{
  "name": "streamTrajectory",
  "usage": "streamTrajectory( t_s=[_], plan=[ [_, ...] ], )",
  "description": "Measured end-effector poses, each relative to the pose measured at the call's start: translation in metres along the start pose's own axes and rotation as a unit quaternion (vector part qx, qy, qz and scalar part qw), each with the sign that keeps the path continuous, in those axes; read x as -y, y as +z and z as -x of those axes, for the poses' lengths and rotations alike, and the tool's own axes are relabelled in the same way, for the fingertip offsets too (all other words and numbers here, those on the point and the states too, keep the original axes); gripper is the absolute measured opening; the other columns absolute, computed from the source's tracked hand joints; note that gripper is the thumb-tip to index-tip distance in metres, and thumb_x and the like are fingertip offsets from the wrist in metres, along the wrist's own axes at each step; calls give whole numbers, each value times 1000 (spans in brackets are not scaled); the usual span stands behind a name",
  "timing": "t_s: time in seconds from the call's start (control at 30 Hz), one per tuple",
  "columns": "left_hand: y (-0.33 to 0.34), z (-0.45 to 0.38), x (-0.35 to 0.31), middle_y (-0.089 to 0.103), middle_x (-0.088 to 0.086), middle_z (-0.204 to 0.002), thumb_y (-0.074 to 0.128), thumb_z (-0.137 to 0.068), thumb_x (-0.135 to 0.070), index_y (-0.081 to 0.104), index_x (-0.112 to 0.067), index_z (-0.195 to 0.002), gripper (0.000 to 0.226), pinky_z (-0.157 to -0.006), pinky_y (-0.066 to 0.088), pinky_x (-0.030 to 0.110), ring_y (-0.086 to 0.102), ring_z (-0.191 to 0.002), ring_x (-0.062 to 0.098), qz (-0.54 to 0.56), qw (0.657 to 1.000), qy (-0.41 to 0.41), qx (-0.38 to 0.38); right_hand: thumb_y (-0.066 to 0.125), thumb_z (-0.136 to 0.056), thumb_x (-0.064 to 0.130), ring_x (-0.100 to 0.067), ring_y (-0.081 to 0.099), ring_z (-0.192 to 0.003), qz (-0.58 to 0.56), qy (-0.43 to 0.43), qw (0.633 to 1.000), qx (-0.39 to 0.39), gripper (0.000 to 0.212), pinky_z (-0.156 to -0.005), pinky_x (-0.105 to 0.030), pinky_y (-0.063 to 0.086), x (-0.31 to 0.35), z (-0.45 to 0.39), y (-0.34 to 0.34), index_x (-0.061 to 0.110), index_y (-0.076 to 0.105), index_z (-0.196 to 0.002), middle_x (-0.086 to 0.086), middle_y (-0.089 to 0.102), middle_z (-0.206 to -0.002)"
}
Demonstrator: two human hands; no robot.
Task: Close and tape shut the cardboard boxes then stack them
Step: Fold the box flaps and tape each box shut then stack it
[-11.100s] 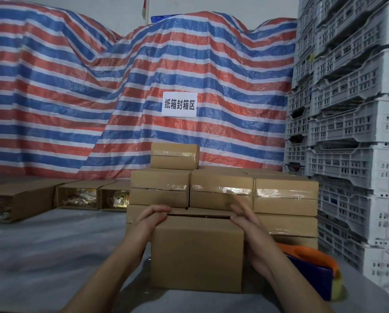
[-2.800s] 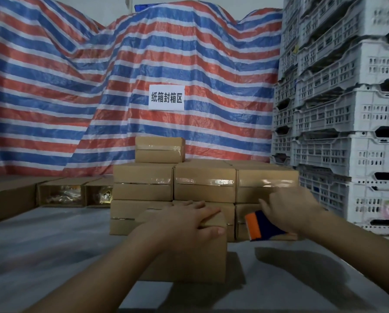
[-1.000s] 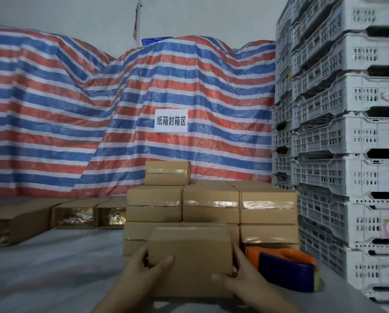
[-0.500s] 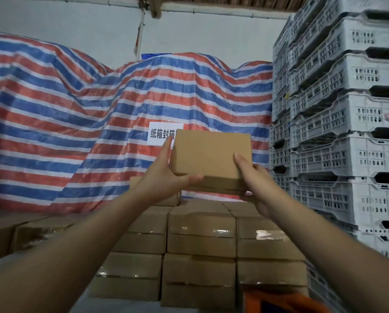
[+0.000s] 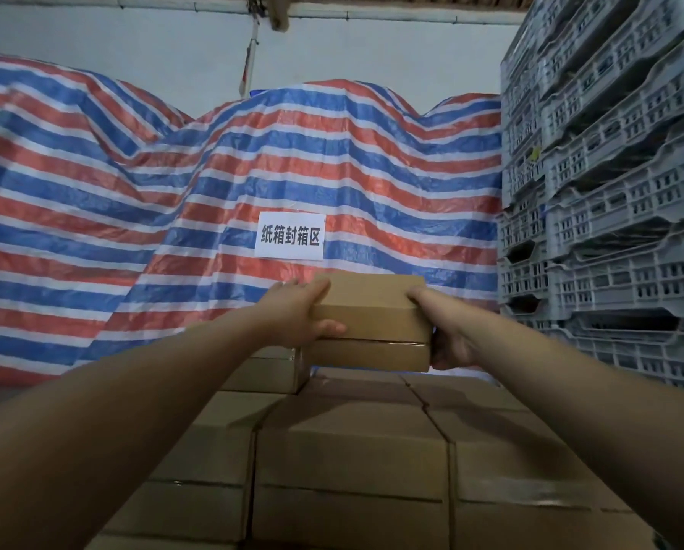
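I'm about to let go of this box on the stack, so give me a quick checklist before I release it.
1. Both hands hold it: left hand and right hand grip the ends of the held box. Ok.
2. Box level: ok.
3. Resting fully on the stack: cannot tell.
4. Lined up beside the neighbouring top box: cannot tell, the left arm hides most of it.
5. Tape seam on the held box: cannot tell.
6. Clear of the white crates: ok.
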State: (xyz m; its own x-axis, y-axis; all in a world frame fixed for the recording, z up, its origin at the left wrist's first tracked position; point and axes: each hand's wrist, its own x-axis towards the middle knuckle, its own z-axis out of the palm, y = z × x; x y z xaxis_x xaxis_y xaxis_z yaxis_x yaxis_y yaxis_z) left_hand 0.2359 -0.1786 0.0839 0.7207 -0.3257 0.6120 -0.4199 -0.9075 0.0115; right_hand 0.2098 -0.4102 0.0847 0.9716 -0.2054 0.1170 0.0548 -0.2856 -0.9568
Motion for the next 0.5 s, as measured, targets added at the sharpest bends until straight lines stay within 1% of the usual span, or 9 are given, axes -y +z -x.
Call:
streamTrajectory(
  t_s=[0.07,0.13,0.2,0.27,0.3,0.37,0.4,0.43,0.5],
  plan=[
    [8,-11,6,34,11,-153,53,-85,-71,15,-29,-154,89,-110,26,43,31,-138,33,0,999,-17,37,45,-93,54,-24,68,-55,24,16,1000,10,39,-50,-25,51,-1,-13,2,17,56,-101,-10,65,-83],
    [17,-17,11,28,10,-157,50,-83,-75,13,-31,-156,92,-114,23,46,28,-142,33,-5,997,-34,69,43,-93,58,-30,69,-68,64,27,997,18,49,-60,-32,50,-5,-22,3,13,58,-106,-15,65,-90],
    [29,-18,12,32,9,-157,49,-83,-76,18,-29,-155,91,-113,25,44,31,-141,31,-14,996,-34,84,39,-92,65,-34,66,-81,105,45,993,12,63,-69,-35,48,-13,-28,4,8,58,-111,-21,66,-98],
    [39,-18,10,38,6,-154,51,-83,-74,26,-28,-153,87,-111,30,43,38,-137,29,-9,997,-29,75,32,-93,70,-38,68,-93,126,64,990,3,74,-76,-35,50,-25,-32,6,4,57,-117,-27,67,-108],
    [42,-17,9,42,5,-151,53,-82,-74,30,-28,-151,86,-109,34,43,43,-134,27,0,997,-31,65,29,-93,71,-39,69,-94,129,69,989,-1,80,-75,-34,51,-30,-33,7,2,57,-119,-28,67,-111],
    [43,-17,7,48,3,-146,56,-81,-73,35,-29,-148,84,-103,42,41,49,-127,25,21,997,-45,54,25,-91,78,-36,68,-87,120,72,990,-5,90,-63,-30,50,-34,-32,7,-2,55,-123,-28,67,-109],
    [43,-16,5,49,3,-145,57,-80,-74,36,-29,-147,83,-101,44,41,50,-125,25,22,997,-51,53,25,-90,81,-36,67,-85,115,71,991,-2,95,-59,-31,50,-33,-30,6,-3,53,-126,-27,66,-109],
    [41,-15,4,50,2,-143,56,-79,-74,37,-29,-147,83,-100,45,41,52,-123,24,15,997,-55,51,24,-89,82,-36,66,-86,110,65,992,1,97,-59,-32,51,-32,-28,6,-2,51,-129,-26,65,-109],
    [35,-12,3,53,2,-140,53,-81,-75,40,-27,-144,81,-98,46,40,53,-121,24,-18,997,-62,45,26,-89,83,-37,66,-93,94,50,994,17,96,-70,-38,56,-30,-21,8,0,46,-134,-27,63,-113]
  ],
)
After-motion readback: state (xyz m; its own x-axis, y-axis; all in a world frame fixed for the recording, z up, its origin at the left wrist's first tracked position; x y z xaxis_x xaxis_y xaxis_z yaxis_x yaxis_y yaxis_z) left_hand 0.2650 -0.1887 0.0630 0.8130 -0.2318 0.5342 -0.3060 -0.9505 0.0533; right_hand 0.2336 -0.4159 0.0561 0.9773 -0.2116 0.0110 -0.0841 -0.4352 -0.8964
